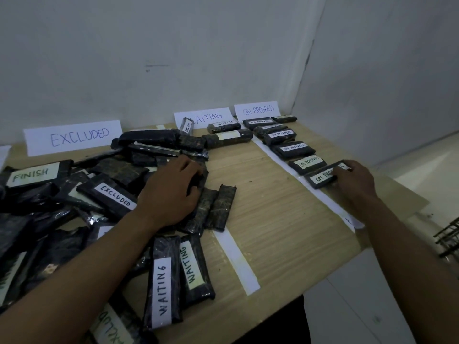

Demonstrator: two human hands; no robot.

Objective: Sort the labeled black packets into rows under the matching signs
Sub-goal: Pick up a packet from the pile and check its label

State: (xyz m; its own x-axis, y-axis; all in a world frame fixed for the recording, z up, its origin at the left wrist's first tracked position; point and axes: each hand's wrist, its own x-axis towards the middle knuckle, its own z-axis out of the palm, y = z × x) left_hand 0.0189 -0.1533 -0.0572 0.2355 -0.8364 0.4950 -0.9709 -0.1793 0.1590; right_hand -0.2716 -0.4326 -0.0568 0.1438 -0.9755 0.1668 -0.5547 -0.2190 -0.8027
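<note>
Head view. Three white paper signs stand against the wall at the back of the table (273,219), hand-lettered "EXCLUDED" (73,137), "WAITING" (206,117) and "ON PROGRESS" (257,111). The packets are flat black blocks in glossy wrap, each with a white label strip.

Under the ON PROGRESS sign we see a row of packets (293,148), all labelled "ON PROGRESS", running toward the viewer. The right hand (355,181) grips the nearest packet of this row (320,178) at its right end, with fingers curled over part of the label.

Two packets (223,126) lie under the WAITING sign; the rear one reads "WAITING", while the other's label is illegible. A small packet marked "EXCLUDED" (186,125) leans upright against that sign.

The unsorted pile (74,207) covers the left of the table. We can read "FINISH" (34,176), "EXCLUDED" (109,194) and two packets marked "WAITING" (162,281) side by side at the near edge.

The left hand (173,189) rests palm down on the pile with fingertips bent among the packets. We cannot tell whether it grips one.

White tape strips (238,261) mark off the lanes on the wood-grain surface. A dark wire rack (449,239) shows at the right edge of the view, beyond the table.
</note>
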